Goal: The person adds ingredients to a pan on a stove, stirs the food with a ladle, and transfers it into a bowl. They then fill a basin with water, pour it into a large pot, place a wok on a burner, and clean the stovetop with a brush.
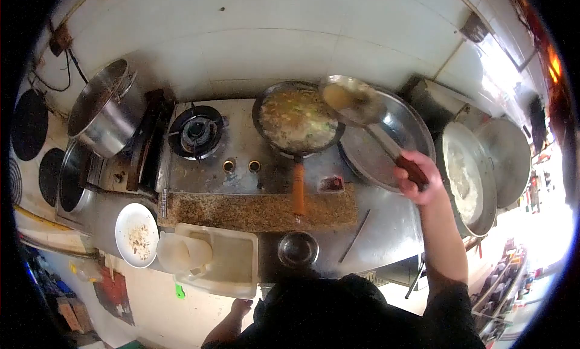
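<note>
My right hand (420, 178) is closed round the dark wooden handle of a large metal ladle (356, 101). The ladle's bowl is raised over the right edge of a frying pan (299, 118) and the rim of a wide metal basin (414, 122). Bubbling, brownish food with green bits fills the pan, which sits on the stove with its orange handle toward me. Low beside the plastic tub, my left hand (241, 306) hangs near my body; its fingers are small and partly hidden.
A second burner (196, 131) and a tall steel pot (107, 113) stand left. Near the front edge are a white plate (138, 235) with crumbs, a plastic tub (251, 258), a jug (187, 252) and a small metal bowl (298, 249). Large pans (468, 174) stand right.
</note>
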The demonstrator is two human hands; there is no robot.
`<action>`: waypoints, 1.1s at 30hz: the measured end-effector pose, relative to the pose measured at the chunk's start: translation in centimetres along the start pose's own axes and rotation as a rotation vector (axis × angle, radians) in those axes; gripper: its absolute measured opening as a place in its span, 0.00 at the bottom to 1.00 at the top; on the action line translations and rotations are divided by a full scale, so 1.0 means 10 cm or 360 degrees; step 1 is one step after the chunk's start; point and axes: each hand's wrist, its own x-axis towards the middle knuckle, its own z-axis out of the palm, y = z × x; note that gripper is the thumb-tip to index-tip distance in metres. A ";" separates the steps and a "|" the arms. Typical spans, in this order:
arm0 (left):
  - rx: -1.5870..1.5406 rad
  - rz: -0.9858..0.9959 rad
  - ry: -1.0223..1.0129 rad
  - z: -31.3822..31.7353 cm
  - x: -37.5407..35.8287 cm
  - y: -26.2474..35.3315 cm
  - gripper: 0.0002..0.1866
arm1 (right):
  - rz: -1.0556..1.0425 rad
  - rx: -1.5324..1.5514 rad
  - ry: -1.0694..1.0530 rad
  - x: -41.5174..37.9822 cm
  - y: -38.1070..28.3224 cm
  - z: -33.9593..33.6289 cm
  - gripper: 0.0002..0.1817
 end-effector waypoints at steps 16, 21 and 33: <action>-0.0456 -0.0258 -0.0144 0.36 0.20 1.00 0.12 | -0.0830 0.0064 0.1168 -2.18 1.36 -2.62 0.21; 0.0366 -0.0073 -0.0519 0.22 0.27 1.79 0.11 | -0.0744 0.0345 0.1491 -2.59 1.85 -3.21 0.08; 0.0871 0.0094 -0.0447 0.10 0.03 2.69 0.16 | -0.0450 -0.0136 0.2269 -2.69 2.28 -4.79 0.36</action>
